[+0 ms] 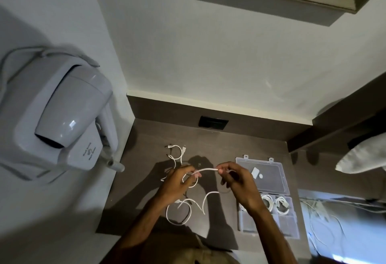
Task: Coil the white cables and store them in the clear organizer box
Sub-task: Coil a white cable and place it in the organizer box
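Observation:
Both hands hold one white cable (pixel 205 169) above the dark table. My left hand (pixel 177 182) grips it with a loop curling under the fingers. My right hand (pixel 238 182) pinches the cable's other stretch between thumb and fingers. Its loose tail (pixel 206 199) hangs down toward the table. Another white cable (pixel 178 213) lies in a loose loop below my left hand, and a third (pixel 177 153) lies farther back. The clear organizer box (pixel 288 224) sits open at the right, with coiled white cables (pixel 281 205) in its back compartments. Its lid (pixel 265 173) lies flat behind it.
A white wall-mounted hair dryer (pixel 69 115) juts out at the left, over the table's edge. A black socket (pixel 213 122) sits in the back panel. A white cushion (pixel 363 157) is at the right. More white wires (pixel 325 222) lie beyond the table's right edge.

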A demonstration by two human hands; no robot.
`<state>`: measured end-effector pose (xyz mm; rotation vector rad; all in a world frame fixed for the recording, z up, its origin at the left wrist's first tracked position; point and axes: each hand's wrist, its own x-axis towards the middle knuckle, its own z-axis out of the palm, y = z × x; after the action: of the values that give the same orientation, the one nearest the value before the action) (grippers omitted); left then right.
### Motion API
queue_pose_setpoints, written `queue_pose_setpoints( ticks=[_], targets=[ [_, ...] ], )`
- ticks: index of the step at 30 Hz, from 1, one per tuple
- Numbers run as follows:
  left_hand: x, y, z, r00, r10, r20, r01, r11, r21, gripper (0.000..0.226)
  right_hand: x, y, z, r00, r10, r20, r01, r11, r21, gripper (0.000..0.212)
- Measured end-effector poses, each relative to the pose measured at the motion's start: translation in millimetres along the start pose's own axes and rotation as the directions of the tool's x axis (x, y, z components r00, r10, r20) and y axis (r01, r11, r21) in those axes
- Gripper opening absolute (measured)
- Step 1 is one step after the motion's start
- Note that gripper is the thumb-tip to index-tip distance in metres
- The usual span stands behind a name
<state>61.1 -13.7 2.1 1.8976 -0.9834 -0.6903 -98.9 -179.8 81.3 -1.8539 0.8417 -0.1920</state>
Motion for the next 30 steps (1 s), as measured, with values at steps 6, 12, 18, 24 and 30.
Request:
queue_pose_setpoints(
  ticks=[6, 12, 18, 24, 30],
  targets=[
    [-33.7, -22.0, 4.6, 0.968, -0.063, -0.244, 0.099, 0.985, 0.139, 0.059, 9.9, 41.0, 15.2, 0.964, 0.111, -0.243, -0.113, 0.994, 0.006, 0.010],
    [-80.1, -52.3, 20.0, 0.908, -0.386, -0.165, 0.420, 0.846, 0.330, 0.022, 6.9, 83.9, 44.6, 0.899, 0.280, -0.336, -0.296, 0.955, 0.002, 0.013],
    [-94.6, -58.1, 25.7, 0.864, -0.483, -0.143, 0.498, 0.778, 0.383, 0.026, -11.9, 78.0, 63.2, 0.959, 0.021, -0.284, -0.148, 0.888, -0.435, 0.036],
    [-93.6, -65.0, 35.5, 0.841, -0.534, -0.087, 0.534, 0.796, 0.285, 0.010, -49.0, 83.6, 120.8, 0.937, 0.349, -0.007, -0.283, 0.748, -0.600, 0.041],
    [-92.3, -68.8, 44.1, 0.749, -0.658, -0.082, 0.663, 0.745, 0.074, 0.011, -54.2, 91.9, 135.8, 0.896, 0.444, 0.013, -0.386, 0.794, -0.470, 0.024]
  ],
)
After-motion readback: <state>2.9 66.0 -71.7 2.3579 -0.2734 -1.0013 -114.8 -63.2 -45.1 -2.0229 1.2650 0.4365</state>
